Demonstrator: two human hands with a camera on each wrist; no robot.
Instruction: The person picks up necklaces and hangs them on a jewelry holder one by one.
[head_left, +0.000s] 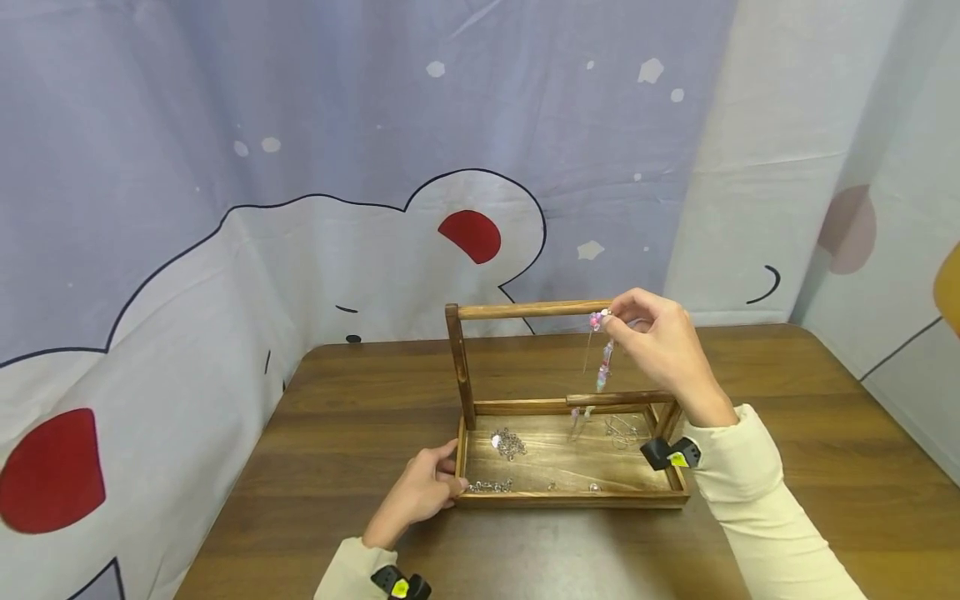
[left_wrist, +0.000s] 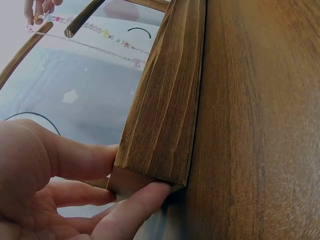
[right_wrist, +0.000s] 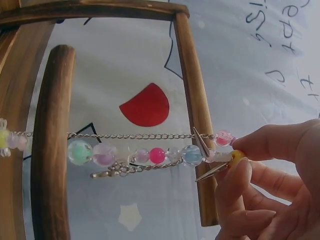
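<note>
My right hand (head_left: 663, 346) pinches a pastel beaded necklace (right_wrist: 157, 155) between thumb and fingers, beside the right part of the upper bar (head_left: 525, 310). Beads and a thin silver chain (right_wrist: 145, 136) hang down past the shorter lower bar (head_left: 615, 398). Two pointed silver pieces (right_wrist: 214, 172) dangle near the fingertips. My left hand (head_left: 420, 490) grips the front left corner of a wooden jewelry stand (left_wrist: 160, 100), with the thumb at its rim and fingers against the end. Which bar, if any, bears the necklace's weight I cannot tell.
In the stand's tray lie a heaped silver chain (head_left: 510, 443), another chain (head_left: 491, 486) along the front edge, a thin looped chain (head_left: 621, 429) at right and a small ring (head_left: 594, 487). A brown wooden table (head_left: 352, 400) carries the stand; a printed curtain (head_left: 360, 108) hangs behind.
</note>
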